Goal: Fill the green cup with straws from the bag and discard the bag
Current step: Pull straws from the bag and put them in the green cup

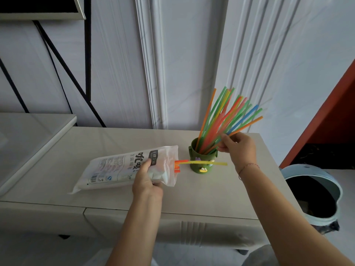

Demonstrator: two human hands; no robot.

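Right hand (239, 148) pinches straws (226, 116) in green cup (201, 160).

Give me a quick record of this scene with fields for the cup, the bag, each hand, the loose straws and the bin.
cup: green cup upright on the table, holding a fan of coloured straws leaning right
bag: white plastic bag lying on its side, open end towards the cup
left hand: left hand gripping the bag near its opening
right hand: right hand pinching the straws just above the cup rim
loose straws: few straws sticking out of the bag mouth
bin: open bin on the floor, right of the table
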